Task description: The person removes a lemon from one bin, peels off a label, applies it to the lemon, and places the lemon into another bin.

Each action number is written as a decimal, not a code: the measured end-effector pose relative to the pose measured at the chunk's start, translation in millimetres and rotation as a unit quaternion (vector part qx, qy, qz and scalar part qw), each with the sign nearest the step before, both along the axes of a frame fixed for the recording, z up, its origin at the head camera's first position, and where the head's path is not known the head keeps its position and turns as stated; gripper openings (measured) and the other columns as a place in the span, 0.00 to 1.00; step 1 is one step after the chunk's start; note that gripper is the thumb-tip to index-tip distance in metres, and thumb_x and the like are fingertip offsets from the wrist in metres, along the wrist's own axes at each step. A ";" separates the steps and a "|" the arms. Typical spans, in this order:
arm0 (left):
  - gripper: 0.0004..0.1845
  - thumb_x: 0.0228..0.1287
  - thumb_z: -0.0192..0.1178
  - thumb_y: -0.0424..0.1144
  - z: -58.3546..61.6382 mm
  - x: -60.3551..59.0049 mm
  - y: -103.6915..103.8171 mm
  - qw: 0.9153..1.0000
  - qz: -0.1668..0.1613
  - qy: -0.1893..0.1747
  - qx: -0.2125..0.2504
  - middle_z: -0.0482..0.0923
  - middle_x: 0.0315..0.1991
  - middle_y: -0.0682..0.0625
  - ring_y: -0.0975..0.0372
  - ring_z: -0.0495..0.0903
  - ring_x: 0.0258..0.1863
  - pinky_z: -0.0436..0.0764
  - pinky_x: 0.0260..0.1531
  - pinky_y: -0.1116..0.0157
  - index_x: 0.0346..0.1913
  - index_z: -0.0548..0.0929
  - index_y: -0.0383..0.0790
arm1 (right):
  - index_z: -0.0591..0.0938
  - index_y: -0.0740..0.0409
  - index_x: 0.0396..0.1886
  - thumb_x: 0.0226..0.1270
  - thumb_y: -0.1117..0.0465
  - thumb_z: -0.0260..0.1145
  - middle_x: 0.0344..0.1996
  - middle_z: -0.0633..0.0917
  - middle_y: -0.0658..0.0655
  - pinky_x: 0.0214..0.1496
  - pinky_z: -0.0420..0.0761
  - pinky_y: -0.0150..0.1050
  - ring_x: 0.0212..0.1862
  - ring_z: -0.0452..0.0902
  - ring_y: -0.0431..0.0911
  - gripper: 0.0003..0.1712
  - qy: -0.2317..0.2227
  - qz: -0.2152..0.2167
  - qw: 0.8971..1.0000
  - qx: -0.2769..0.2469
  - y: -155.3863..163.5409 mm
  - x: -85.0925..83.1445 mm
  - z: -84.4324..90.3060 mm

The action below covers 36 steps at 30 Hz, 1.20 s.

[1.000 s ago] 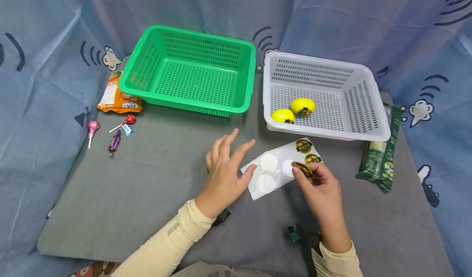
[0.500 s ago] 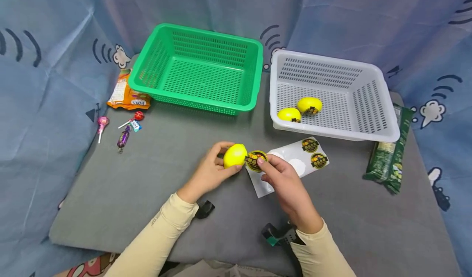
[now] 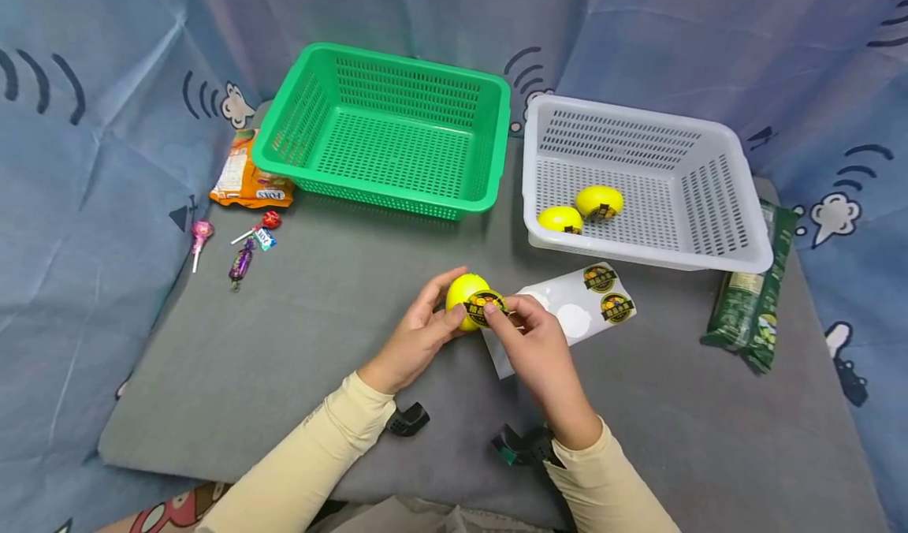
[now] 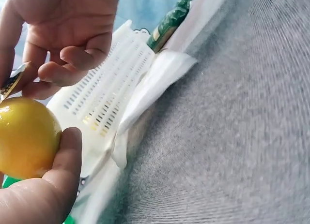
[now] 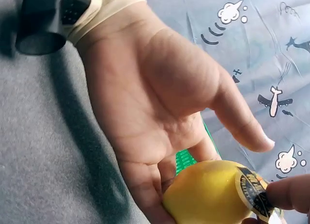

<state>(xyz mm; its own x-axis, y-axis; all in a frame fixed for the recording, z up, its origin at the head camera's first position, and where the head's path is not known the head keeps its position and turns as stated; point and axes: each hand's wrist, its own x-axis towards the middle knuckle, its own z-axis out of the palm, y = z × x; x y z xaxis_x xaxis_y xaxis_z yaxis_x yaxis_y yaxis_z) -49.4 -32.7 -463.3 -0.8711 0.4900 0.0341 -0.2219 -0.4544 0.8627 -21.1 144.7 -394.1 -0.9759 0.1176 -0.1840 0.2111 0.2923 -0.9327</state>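
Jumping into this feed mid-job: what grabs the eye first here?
At the middle of the gray mat, the left hand holds a yellow lemon while the right hand presses a round sticker onto it. Behind stand a green basket and a white basket holding two lemons.
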 end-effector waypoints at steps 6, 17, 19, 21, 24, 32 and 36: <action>0.36 0.80 0.60 0.36 3.4 0.8 3.2 0.998 0.037 -0.002 -0.049 0.62 0.75 0.40 0.53 0.79 0.61 0.80 0.60 0.65 0.83 0.57 0.36 | 0.90 0.63 0.39 0.72 0.60 0.75 0.39 0.82 0.54 0.37 0.74 0.33 0.38 0.75 0.47 0.08 0.042 0.017 0.997 0.068 -1.8 0.5 -1.8; 0.33 0.80 0.57 0.30 3.5 4.8 4.3 0.999 0.044 0.012 -0.006 0.69 0.67 0.41 0.57 0.81 0.56 0.81 0.57 0.64 0.81 0.58 0.28 | 0.80 0.58 0.41 0.64 0.48 0.81 0.45 0.81 0.56 0.40 0.78 0.45 0.40 0.79 0.50 0.22 0.034 0.034 0.975 0.217 9.7 -0.7 -1.7; 0.33 0.81 0.55 0.30 4.5 5.0 3.0 1.000 0.022 -0.007 0.018 0.69 0.68 0.42 0.58 0.80 0.57 0.81 0.57 0.64 0.81 0.57 0.29 | 0.80 0.57 0.46 0.63 0.46 0.81 0.47 0.80 0.59 0.40 0.78 0.44 0.43 0.79 0.51 0.25 -0.005 0.040 0.979 0.200 14.1 -4.1 -1.1; 0.32 0.81 0.51 0.28 5.3 4.1 2.1 0.999 0.004 -0.032 0.033 0.70 0.67 0.43 0.58 0.79 0.58 0.81 0.56 0.63 0.82 0.56 0.29 | 0.80 0.58 0.52 0.63 0.46 0.81 0.52 0.80 0.60 0.41 0.79 0.45 0.46 0.78 0.53 0.28 -0.027 0.048 0.980 0.192 18.8 -7.9 -0.6; 0.31 0.82 0.46 0.27 5.8 0.7 2.3 0.997 -0.002 -0.067 0.044 0.70 0.67 0.43 0.55 0.78 0.57 0.82 0.54 0.59 0.83 0.55 0.30 | 0.81 0.60 0.57 0.67 0.52 0.79 0.55 0.79 0.63 0.46 0.79 0.49 0.51 0.77 0.56 0.26 0.006 0.045 0.975 0.215 25.3 -11.7 -0.7; 0.31 0.86 0.49 0.34 10.5 -5.6 9.1 0.997 0.050 -0.061 0.020 0.67 0.76 0.39 0.58 0.78 0.63 0.81 0.59 0.59 0.84 0.56 0.36 | 0.85 0.63 0.63 0.77 0.70 0.64 0.65 0.83 0.60 0.68 0.71 0.57 0.66 0.74 0.61 0.18 0.341 0.176 0.896 0.224 16.1 -18.3 -5.4; 0.36 0.81 0.56 0.44 14.3 -2.0 11.5 0.996 0.046 -0.055 0.049 0.75 0.67 0.45 0.63 0.80 0.56 0.80 0.54 0.64 0.83 0.59 0.33 | 0.79 0.57 0.72 0.82 0.62 0.59 0.74 0.74 0.57 0.73 0.66 0.59 0.72 0.68 0.60 0.23 0.365 0.241 0.852 0.289 9.5 -23.6 -15.3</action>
<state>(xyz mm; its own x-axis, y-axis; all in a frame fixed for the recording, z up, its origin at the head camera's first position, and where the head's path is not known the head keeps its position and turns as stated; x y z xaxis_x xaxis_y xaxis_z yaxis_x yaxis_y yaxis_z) -51.4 -21.2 -449.1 -0.9129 0.4077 -0.0191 -0.2659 -0.5585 0.7857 -44.7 154.2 -409.4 -0.7660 -0.4642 0.4447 -0.6378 0.6354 -0.4354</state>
